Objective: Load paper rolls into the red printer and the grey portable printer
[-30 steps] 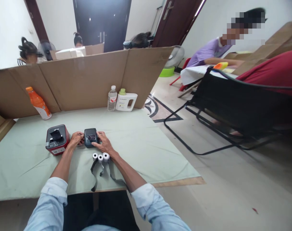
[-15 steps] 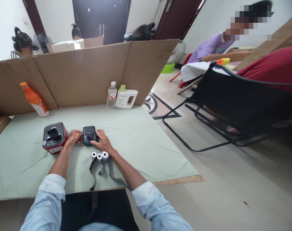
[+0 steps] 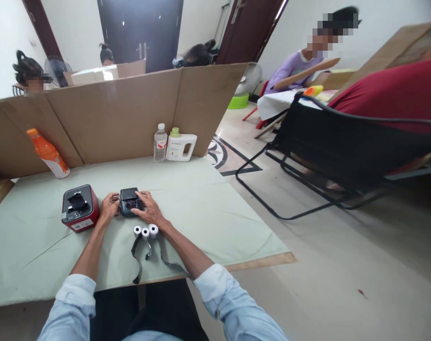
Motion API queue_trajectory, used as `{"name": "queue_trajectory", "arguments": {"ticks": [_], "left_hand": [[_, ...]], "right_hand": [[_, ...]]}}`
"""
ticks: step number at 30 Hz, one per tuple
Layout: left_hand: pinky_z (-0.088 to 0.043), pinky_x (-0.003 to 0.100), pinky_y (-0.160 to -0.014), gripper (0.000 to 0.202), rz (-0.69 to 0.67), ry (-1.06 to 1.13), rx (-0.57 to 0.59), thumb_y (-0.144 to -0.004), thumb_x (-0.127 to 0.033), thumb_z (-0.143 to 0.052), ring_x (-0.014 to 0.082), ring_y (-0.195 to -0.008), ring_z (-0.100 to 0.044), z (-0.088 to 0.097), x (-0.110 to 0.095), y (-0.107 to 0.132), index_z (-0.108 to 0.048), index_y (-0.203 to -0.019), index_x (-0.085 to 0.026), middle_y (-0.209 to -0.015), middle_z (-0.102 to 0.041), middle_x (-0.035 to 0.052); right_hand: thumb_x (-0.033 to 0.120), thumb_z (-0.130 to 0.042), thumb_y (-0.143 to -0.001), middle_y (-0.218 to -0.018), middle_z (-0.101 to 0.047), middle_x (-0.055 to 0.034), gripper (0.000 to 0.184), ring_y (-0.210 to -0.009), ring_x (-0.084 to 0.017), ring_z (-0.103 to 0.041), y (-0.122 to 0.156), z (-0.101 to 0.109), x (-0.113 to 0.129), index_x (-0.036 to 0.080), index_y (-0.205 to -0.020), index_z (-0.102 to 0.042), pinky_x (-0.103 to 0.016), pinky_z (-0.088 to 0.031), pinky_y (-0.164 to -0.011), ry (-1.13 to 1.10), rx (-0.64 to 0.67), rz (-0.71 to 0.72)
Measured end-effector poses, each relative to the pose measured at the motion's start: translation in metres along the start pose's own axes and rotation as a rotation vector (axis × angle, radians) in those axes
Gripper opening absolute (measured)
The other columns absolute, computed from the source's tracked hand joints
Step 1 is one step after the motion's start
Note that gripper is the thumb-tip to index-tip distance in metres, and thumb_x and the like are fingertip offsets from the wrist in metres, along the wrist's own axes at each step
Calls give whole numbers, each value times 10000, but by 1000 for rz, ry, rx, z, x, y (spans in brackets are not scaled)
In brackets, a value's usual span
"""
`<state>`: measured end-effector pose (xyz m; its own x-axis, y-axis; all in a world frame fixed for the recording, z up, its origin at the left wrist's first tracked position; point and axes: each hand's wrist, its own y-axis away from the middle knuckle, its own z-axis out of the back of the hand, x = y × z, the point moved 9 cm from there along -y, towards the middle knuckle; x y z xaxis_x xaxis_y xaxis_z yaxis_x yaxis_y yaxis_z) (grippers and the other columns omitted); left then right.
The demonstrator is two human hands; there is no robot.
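Note:
A small dark portable printer (image 3: 129, 194) sits on the cloth-covered table in front of me. My right hand (image 3: 149, 208) grips its right side, thumb at the front edge and fingers near the top. At its left side is my left hand (image 3: 109, 207), fingers bent against the casing; the fingertips are partly hidden. Just nearer to me stand several small white paper rolls (image 3: 145, 232) with dark strips (image 3: 135, 255) trailing toward the table edge. A red and black box-shaped device (image 3: 79, 208), with a black strip on its top, is left of my left hand.
Along the cardboard partition (image 3: 119, 109) stand an orange bottle (image 3: 48, 151), a clear water bottle (image 3: 160, 144) and a white jug (image 3: 180, 148). A black folding chair (image 3: 329, 147) with a person in red is at the right. Other people sit beyond the partition.
The view has shifted slightly to the right. My left fingers have moved from a pinch beside the printer to against its side. A person in purple has raised an arm.

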<state>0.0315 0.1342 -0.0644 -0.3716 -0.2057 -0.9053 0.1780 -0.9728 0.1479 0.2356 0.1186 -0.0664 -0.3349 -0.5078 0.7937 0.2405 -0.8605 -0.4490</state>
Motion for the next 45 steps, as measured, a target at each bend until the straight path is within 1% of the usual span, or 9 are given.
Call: {"name": "queue_trajectory", "arguments": {"ticks": [3,9,18,23,28,33,37,41,45], "left_hand": [[-568,227,-654,614,-179,73,59,-780,-307,-716,169,-865,-702,0,-14,2,-610,-1372,-182,-1248,-702,120],[-591,298,-777,604,-274,97,135,-746,-408,-753,221,-952,-695,-1,-27,-5,-680,-1286,-147,-1143,-731,119],[-549,284,-842,239,-295,-125,-66,-823,-394,-652,203,-912,-686,1,-47,-25,-725,-828,-166,-876,-746,56],[-571,310,-818,371,-322,-144,53,-707,-337,-774,232,-938,-701,-3,-50,-24,-761,-1034,-163,-1057,-767,78],[-577,353,-889,509,-380,-217,173,-639,-219,-795,249,-999,-694,-7,-53,-21,-757,-1144,-170,-1190,-741,92],[-555,351,-937,447,-444,-248,144,-749,-262,-747,240,-995,-698,-8,-59,-19,-742,-1183,-155,-1191,-746,110],[-527,349,-973,346,-412,-281,-10,-880,-353,-652,250,-1051,-695,-3,-65,-24,-731,-1148,-150,-1184,-747,130],[-523,382,-957,300,-325,-300,-165,-887,-458,-638,269,-1019,-688,6,-68,-34,-718,-942,-173,-976,-758,115],[-554,388,-932,252,-361,-155,-73,-825,-367,-647,256,-1012,-704,3,-60,-34,-703,-965,-165,-1009,-754,95]], "right_hand": [[342,-772,-849,-1399,-510,-111,575,-1310,-276,-548,-4,3,7,292,-1405,-630,-442,-518,-1083,53,-43,46],[301,-734,-889,-1319,-572,-105,327,-1175,-252,-613,-12,12,19,272,-1215,-744,-438,-540,-1047,90,-98,103],[313,-776,-857,-1334,-581,-105,422,-1176,-257,-633,-12,17,27,267,-1273,-715,-425,-547,-1024,146,-2,134],[273,-711,-905,-1197,-635,-71,274,-982,-202,-674,-15,18,23,267,-1175,-758,-367,-575,-927,155,-4,104],[296,-727,-898,-1156,-626,-66,287,-917,-183,-662,-15,17,22,259,-1181,-754,-329,-579,-855,130,-1,79],[312,-754,-881,-1096,-616,-55,357,-913,-192,-643,-12,14,25,264,-1234,-730,-338,-579,-838,139,42,74],[285,-772,-853,-1100,-604,-58,431,-929,-198,-631,-13,14,30,258,-1277,-703,-334,-575,-824,152,87,84],[205,-760,-819,-1096,-612,-53,519,-958,-203,-623,-16,14,37,256,-1328,-668,-337,-561,-855,165,151,124],[151,-712,-830,-1070,-649,-51,457,-888,-180,-624,-20,16,35,228,-1280,-697,-331,-537,-871,172,150,115]]}}
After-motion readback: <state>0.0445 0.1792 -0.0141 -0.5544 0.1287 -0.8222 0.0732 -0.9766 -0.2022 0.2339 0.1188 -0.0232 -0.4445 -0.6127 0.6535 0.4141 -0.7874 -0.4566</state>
